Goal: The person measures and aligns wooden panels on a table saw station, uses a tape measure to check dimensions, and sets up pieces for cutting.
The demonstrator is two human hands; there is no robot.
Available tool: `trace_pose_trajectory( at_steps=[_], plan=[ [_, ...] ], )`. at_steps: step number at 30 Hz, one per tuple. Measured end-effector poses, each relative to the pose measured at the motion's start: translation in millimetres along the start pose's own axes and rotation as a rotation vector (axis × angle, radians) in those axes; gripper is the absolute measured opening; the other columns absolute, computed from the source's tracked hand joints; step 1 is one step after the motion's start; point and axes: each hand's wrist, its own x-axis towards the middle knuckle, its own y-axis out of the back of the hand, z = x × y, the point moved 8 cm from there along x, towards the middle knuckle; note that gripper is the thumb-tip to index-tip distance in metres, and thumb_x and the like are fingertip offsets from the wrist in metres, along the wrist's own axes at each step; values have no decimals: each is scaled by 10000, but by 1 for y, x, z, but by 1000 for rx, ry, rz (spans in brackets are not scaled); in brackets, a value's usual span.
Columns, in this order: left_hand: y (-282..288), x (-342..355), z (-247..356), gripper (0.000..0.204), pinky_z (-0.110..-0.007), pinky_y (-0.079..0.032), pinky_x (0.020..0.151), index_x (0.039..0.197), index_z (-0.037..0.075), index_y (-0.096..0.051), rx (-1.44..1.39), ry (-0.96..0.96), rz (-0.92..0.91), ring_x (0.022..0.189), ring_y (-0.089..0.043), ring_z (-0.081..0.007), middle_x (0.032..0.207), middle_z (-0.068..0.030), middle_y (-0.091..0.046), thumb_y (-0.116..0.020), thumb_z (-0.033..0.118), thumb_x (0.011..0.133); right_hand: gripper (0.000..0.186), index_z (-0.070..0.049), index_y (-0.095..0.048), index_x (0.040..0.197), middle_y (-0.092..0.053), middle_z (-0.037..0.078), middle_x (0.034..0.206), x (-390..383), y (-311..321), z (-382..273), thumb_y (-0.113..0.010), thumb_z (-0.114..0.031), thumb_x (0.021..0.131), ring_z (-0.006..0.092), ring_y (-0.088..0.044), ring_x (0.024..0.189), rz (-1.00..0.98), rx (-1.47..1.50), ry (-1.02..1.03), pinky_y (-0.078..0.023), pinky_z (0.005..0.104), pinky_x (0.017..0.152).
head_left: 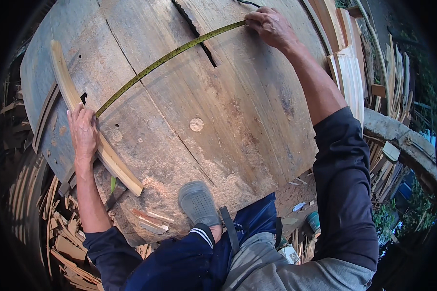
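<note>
A yellow tape measure blade [172,52] bows across a large wooden board surface [257,97]. Its far end runs into my right hand [272,30], whose fingers are closed around it; the case, if there, is hidden. At the blade's other end, my left hand [84,131] is closed over a long pale wood strip [116,165], right where the tape meets it. Whether those fingers also pinch the tape's tip, I cannot tell. The strip lies aslant along the board's left side, passing under my left hand.
A dark slot [194,34] cuts the board's far part. My shoe [199,201] rests on its near edge, among sawdust and a few offcuts [150,220]. Stacked planks [347,77] stand to the right; scrap wood [68,242] lies heaped at the lower left.
</note>
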Motion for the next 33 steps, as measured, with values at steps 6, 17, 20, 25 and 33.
trace_pose_trajectory(
  at_steps=[6, 17, 20, 25, 33],
  plan=[
    [0, 0, 0, 90, -591, -263, 1188, 976, 21, -642, 14, 16, -18, 1296, -511, -386, 1043, -173, -640, -580, 55, 920, 265, -167, -730, 1138, -672, 81, 1106, -2, 3, -5, -597, -342, 989, 295, -596, 1119, 26, -21, 18, -469, 397, 976],
    [14, 1, 6, 96, -589, -267, 1175, 1012, 45, -636, -72, 104, 23, 1281, -532, -346, 1147, -138, -630, -599, 68, 927, 219, -219, -714, 1124, -667, 81, 1087, -26, 11, -8, -594, -321, 972, 317, -600, 1072, 61, -4, 29, -499, 414, 928],
    [61, -27, 22, 181, -566, -321, 1149, 1117, 87, -628, -196, -55, 361, 1260, -545, -319, 1237, -96, -605, -632, 107, 937, 226, -107, -702, 1096, -641, 137, 990, -66, 25, -27, -596, -265, 976, 340, -591, 982, -20, 97, 64, -478, 429, 846],
    [98, -170, 14, 367, -460, -439, 1068, 1307, 53, -569, -463, 360, 639, 1203, -581, -352, 1320, -162, -562, -617, 104, 946, 214, -19, -660, 1128, -611, 169, 900, -178, 20, -68, -558, -163, 1006, 283, -610, 787, -376, 420, -277, -475, 386, 740],
    [19, -434, 204, 520, -661, -227, 1123, 1296, 94, -609, -350, 652, 109, 1397, -359, -383, 1430, -206, -451, -725, 319, 841, 256, -80, -578, 962, -548, -16, 742, -270, 12, -244, -546, -318, 1050, 56, -485, 566, -814, 1162, -499, -426, 229, 504]
  ],
)
